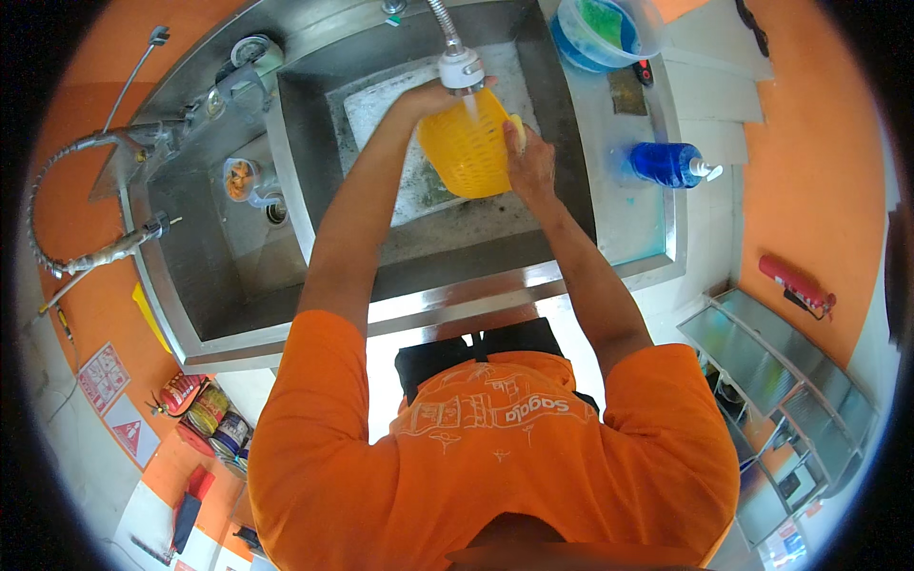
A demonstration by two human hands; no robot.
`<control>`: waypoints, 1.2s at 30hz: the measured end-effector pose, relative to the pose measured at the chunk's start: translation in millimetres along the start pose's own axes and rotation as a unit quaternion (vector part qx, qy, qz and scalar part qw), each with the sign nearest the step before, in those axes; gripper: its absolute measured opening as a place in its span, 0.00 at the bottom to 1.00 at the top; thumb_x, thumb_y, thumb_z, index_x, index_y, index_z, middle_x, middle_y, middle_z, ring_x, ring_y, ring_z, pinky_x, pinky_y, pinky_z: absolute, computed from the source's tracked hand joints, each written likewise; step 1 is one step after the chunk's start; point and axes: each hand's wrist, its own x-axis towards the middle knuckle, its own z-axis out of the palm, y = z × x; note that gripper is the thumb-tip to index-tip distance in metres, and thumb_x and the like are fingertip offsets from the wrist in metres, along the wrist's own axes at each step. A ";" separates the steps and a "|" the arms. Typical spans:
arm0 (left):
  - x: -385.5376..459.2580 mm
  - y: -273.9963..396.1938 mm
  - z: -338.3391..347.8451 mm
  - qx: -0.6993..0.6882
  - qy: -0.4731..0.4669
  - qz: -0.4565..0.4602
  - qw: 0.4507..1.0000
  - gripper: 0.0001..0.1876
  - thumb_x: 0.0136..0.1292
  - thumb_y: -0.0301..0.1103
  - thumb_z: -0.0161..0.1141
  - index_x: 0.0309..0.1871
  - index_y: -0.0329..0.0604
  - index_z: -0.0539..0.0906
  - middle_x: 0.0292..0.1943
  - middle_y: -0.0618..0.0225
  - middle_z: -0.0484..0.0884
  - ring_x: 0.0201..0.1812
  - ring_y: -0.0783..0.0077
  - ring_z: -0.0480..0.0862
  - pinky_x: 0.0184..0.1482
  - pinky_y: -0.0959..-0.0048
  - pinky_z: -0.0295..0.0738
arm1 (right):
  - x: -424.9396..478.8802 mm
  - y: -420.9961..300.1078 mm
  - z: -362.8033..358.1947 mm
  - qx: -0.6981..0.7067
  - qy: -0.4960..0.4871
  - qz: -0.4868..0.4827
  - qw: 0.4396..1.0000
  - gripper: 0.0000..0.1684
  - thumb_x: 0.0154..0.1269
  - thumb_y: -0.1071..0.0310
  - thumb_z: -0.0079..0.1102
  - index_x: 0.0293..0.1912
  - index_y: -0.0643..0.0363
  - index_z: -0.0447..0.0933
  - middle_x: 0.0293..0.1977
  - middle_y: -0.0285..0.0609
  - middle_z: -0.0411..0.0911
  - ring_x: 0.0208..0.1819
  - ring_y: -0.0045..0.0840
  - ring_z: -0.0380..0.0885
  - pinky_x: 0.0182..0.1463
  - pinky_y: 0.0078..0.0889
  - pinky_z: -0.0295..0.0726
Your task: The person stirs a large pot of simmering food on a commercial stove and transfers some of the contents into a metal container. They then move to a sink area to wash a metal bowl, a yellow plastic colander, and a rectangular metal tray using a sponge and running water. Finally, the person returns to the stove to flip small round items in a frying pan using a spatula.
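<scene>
Over the large basin of a steel sink (571, 164), a yellow perforated plastic basket (468, 153) is held tilted between both hands. My left hand (432, 100) grips its far left side, its fingers partly hidden behind the faucet head and the basket. At the basket's right edge, my right hand (530, 160) is closed on the rim, with a pale yellow piece showing by the fingers. Water runs from the white faucet head (460, 69) onto the basket. Beneath lies a wet white board or tray (410, 193) on the basin floor.
To the right stand a clear tub (607, 43) with blue liquid and a green sponge, a scouring pad (628, 94) and a blue pump bottle (665, 165). The smaller left basin holds a plastic cup (241, 179) near the drain; a spray hose (107, 253) hangs at its left edge.
</scene>
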 end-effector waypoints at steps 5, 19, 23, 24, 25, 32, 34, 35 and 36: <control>-10.6 50.4 21.0 -0.012 0.121 -0.176 0.977 0.32 0.58 0.67 0.56 0.48 0.45 0.79 0.44 0.61 0.83 0.47 0.65 0.82 0.51 0.68 0.74 | 2.7 -5.0 -2.1 0.129 -0.015 0.095 0.987 0.37 0.72 0.43 0.34 0.40 0.72 0.75 0.34 0.60 0.77 0.38 0.37 0.77 0.46 0.43 0.69; -35.2 45.5 74.5 0.398 0.232 -0.105 0.881 0.24 0.65 0.42 0.49 0.55 0.31 0.73 0.51 0.44 0.77 0.54 0.48 0.76 0.62 0.56 0.65 | 39.0 1.2 55.8 0.256 -0.062 0.040 0.964 0.36 0.72 0.42 0.38 0.38 0.68 0.79 0.30 0.50 0.79 0.37 0.32 0.79 0.42 0.33 0.76; -62.7 29.2 72.0 0.449 0.258 0.031 0.855 0.27 0.63 0.41 0.51 0.62 0.34 0.68 0.55 0.43 0.72 0.61 0.48 0.70 0.65 0.53 0.57 | 59.7 -28.9 77.3 0.371 -0.032 0.116 0.921 0.27 0.73 0.50 0.42 0.40 0.65 0.79 0.35 0.54 0.79 0.37 0.39 0.79 0.41 0.40 0.75; -70.2 34.9 78.5 0.444 0.269 0.052 0.853 0.26 0.64 0.41 0.50 0.62 0.34 0.68 0.57 0.42 0.71 0.63 0.48 0.68 0.67 0.52 0.55 | 68.1 -10.7 93.4 0.334 -0.016 0.103 0.937 0.26 0.73 0.51 0.42 0.40 0.64 0.79 0.36 0.55 0.79 0.37 0.41 0.79 0.40 0.41 0.74; -76.5 37.4 82.5 0.439 0.283 0.068 0.850 0.26 0.65 0.41 0.49 0.62 0.34 0.68 0.59 0.42 0.70 0.64 0.48 0.66 0.68 0.52 0.52 | 72.0 -6.9 95.9 0.294 -0.007 0.089 0.952 0.25 0.73 0.51 0.42 0.40 0.64 0.79 0.37 0.57 0.79 0.37 0.43 0.79 0.40 0.43 0.74; -89.6 -21.0 110.7 -0.731 0.238 -0.044 0.638 0.27 0.72 0.49 0.37 0.65 0.39 0.67 0.64 0.57 0.69 0.64 0.56 0.70 0.66 0.58 0.62 | -9.0 -8.4 31.9 0.248 0.099 0.076 0.961 0.26 0.70 0.48 0.50 0.44 0.66 0.76 0.29 0.43 0.78 0.30 0.23 0.75 0.35 0.32 0.75; -89.9 -12.4 128.7 -0.523 0.223 -0.015 0.823 0.29 0.72 0.53 0.37 0.67 0.43 0.65 0.65 0.60 0.69 0.63 0.57 0.71 0.65 0.55 0.63 | -21.0 -5.4 6.3 0.319 0.086 0.159 0.930 0.28 0.71 0.45 0.47 0.43 0.65 0.76 0.30 0.42 0.77 0.30 0.19 0.74 0.34 0.29 0.74; -90.0 1.5 134.4 -0.542 0.204 -0.015 0.815 0.29 0.71 0.54 0.38 0.67 0.45 0.64 0.64 0.61 0.70 0.63 0.57 0.71 0.64 0.54 0.65 | -27.2 -2.7 -4.3 0.345 0.074 0.186 0.917 0.29 0.71 0.44 0.47 0.43 0.65 0.76 0.30 0.41 0.77 0.30 0.18 0.74 0.35 0.28 0.74; -91.4 23.3 132.9 -0.792 0.140 -0.054 0.592 0.29 0.71 0.54 0.38 0.67 0.46 0.65 0.64 0.62 0.71 0.62 0.57 0.72 0.63 0.51 0.66 | -31.1 3.5 -13.4 0.372 0.063 0.213 0.901 0.30 0.71 0.44 0.46 0.43 0.65 0.76 0.31 0.41 0.77 0.31 0.17 0.73 0.35 0.26 0.74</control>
